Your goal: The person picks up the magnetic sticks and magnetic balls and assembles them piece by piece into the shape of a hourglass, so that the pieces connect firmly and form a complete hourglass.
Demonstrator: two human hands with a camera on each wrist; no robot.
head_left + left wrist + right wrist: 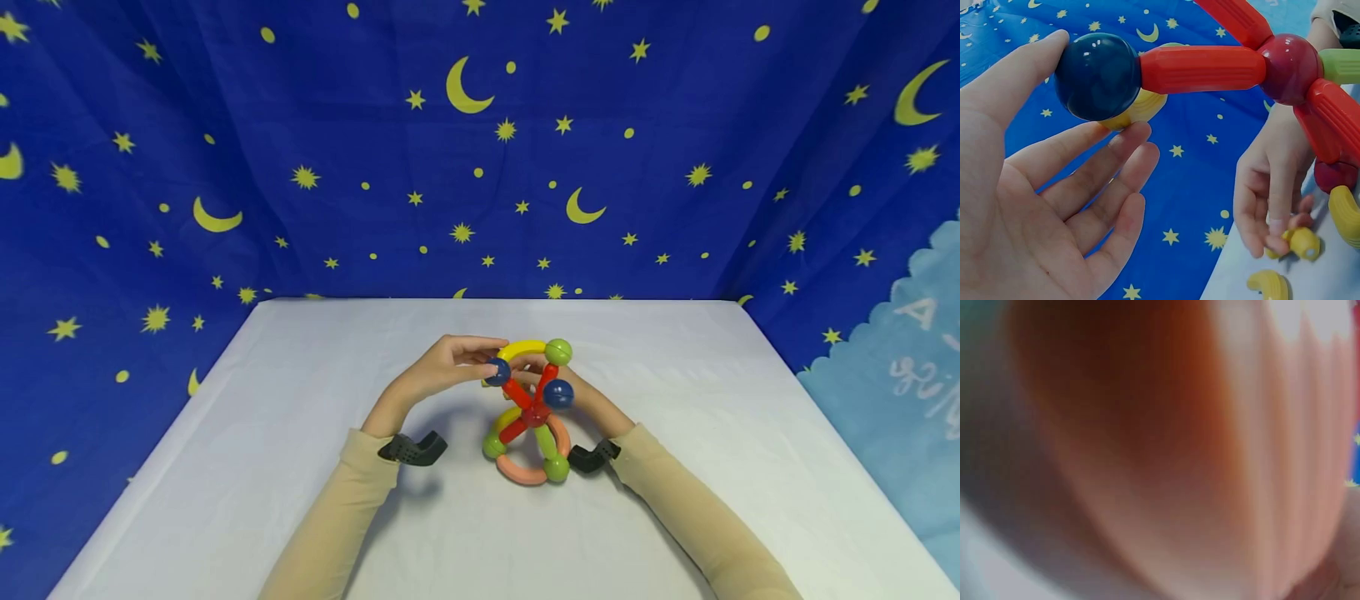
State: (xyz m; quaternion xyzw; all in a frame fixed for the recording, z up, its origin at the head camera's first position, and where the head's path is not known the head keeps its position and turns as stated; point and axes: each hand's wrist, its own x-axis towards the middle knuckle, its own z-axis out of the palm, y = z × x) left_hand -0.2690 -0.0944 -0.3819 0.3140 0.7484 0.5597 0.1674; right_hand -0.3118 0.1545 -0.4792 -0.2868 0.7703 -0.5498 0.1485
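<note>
A toy structure of magnetic balls and sticks stands on the table, with a dark red ball (535, 417) at its middle. My left hand (442, 367) holds its upper left corner: the thumb presses a dark blue ball (1097, 76), and a fingertip touches the yellow curved stick (1147, 106) below it. A red stick (1204, 69) joins that ball to the middle. Behind the structure, my right hand (1275, 169) pinches a small yellow stick (1305, 243) between thumb and fingers. In the right wrist view, a blurred pink curved stick (1291, 456) hides most of that hand.
Another yellow curved stick (1269, 285) lies near the right hand. Green balls (557, 468) and pink curved sticks (522, 473) form the base on the white table (225, 517). A blue curtain (360, 133) with stars hangs behind the table.
</note>
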